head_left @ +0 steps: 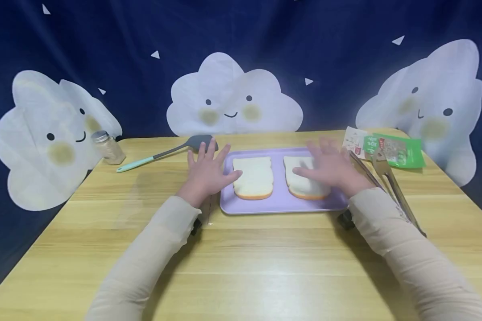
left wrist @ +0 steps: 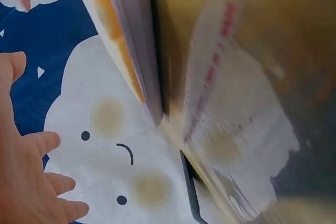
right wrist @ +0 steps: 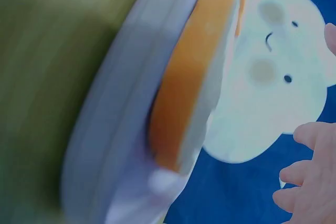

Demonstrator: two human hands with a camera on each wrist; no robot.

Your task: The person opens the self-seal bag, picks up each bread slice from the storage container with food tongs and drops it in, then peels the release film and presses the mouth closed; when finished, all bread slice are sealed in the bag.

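Observation:
Two slices of white bread, a left slice (head_left: 254, 178) and a right slice (head_left: 295, 183), lie side by side on a lilac tray (head_left: 279, 205). My left hand (head_left: 206, 174) is spread out by the tray's left edge, its thumb reaching over the left slice. Above the right slice, my right hand (head_left: 331, 165) has its fingers spread and hides part of the bread. In the wrist views, the left fingers (left wrist: 47, 182) and right fingers (right wrist: 302, 177) hold nothing. Whether either hand touches the bread or tray I cannot tell.
A clear plastic sheet or bag with red print (left wrist: 210, 77) lies left of the tray. Behind it are a spatula (head_left: 164, 153) and a lidded glass jar (head_left: 109, 149). On the right lie metal tongs (head_left: 397, 191) and a green-and-white food packet (head_left: 413, 154).

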